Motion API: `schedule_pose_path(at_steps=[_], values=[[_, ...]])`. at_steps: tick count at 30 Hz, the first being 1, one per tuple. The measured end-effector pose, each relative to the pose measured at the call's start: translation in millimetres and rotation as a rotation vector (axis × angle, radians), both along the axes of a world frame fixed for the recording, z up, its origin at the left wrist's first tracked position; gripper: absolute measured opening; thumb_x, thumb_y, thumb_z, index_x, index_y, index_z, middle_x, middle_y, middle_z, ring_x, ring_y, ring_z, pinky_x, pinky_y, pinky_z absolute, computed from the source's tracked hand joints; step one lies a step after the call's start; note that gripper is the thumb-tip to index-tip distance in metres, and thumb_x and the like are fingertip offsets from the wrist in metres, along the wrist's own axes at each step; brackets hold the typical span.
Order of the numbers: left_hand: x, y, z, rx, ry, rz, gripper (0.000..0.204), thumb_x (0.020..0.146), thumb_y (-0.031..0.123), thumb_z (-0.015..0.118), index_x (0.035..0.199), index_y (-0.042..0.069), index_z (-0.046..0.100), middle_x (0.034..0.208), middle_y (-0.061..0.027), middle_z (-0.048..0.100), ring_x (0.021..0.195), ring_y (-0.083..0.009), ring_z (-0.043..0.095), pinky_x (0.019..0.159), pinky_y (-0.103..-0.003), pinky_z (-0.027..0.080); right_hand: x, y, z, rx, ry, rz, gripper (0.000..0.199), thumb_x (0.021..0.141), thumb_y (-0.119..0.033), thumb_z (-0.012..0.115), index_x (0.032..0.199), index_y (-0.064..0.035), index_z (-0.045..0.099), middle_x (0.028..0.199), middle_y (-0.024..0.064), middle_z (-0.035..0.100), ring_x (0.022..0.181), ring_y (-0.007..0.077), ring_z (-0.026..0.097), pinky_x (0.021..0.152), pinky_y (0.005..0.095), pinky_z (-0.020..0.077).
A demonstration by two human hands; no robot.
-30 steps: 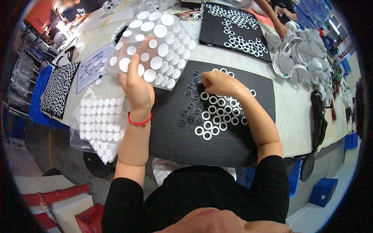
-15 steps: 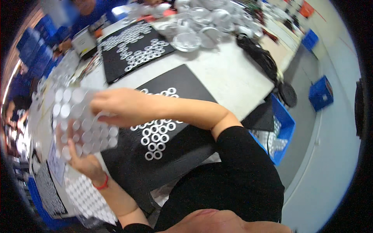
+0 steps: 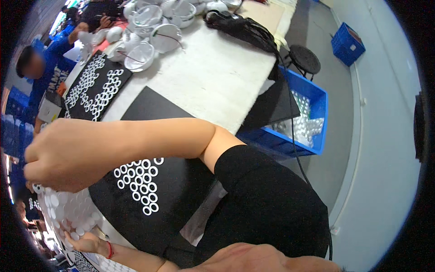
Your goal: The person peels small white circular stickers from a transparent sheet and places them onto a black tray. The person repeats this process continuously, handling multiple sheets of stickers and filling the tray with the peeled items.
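My right hand (image 3: 68,154) is raised at the left, its forearm crossing over a black mat (image 3: 186,181). Its fingers are curled together; a small white edge shows beneath the fingertips, but what they hold is mostly hidden. Below it, my left hand (image 3: 86,242), with a red band at the wrist, grips the lower edge of a translucent sheet of round white discs (image 3: 74,211). The right hand covers the sheet's upper part. Several white rings (image 3: 140,188) lie in rows on the mat, partly hidden by my right forearm.
Another black board with white rings (image 3: 97,86) lies farther off, beside a pile of white cup-shaped pieces (image 3: 140,56). A person in blue (image 3: 59,56) is at far left. On the right are a blue bin (image 3: 320,122), black stool (image 3: 304,59), blue crate (image 3: 348,44) and hanging cable (image 3: 293,131).
The view has swung, moving the table's things leftward. My right hand has come away from the middle of the disc sheet, up and to the left. My left hand keeps the sheet, now lower in view.
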State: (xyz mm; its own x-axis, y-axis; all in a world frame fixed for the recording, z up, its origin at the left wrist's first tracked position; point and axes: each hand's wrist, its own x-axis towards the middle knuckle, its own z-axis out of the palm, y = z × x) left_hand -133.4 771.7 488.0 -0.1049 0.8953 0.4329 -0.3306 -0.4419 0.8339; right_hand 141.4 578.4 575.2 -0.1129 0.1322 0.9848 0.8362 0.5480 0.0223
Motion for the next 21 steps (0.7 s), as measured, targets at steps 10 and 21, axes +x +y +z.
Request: schedule_pose_path(at_steps=[10, 21], values=[[-5, 28, -8, 0.042, 0.033, -0.059, 0.045, 0.091, 0.017, 0.04, 0.13, -0.006, 0.045, 0.129, -0.0216, 0.049, 0.118, -0.0314, 0.048, 0.104, -0.045, 0.035, 21, -57, 13, -0.101, -0.053, -0.219, 0.016, 0.066, -0.021, 0.064, 0.074, -0.007, 0.061, 0.066, 0.0119, 0.062, 0.058, 0.0326, 0.063, 0.05, 0.0417, 0.05], [4, 31, -8, -0.024, -0.035, 0.009, 0.043, 0.087, 0.011, 0.043, 0.123, -0.009, 0.051, 0.126, -0.0215, 0.054, 0.117, -0.0322, 0.052, 0.104, -0.045, 0.038, 2, -47, 19, -0.235, -0.115, -0.212, 0.016, 0.068, -0.021, 0.063, 0.079, -0.0098, 0.064, 0.067, 0.0124, 0.063, 0.06, 0.0332, 0.063, 0.053, 0.0433, 0.0508]])
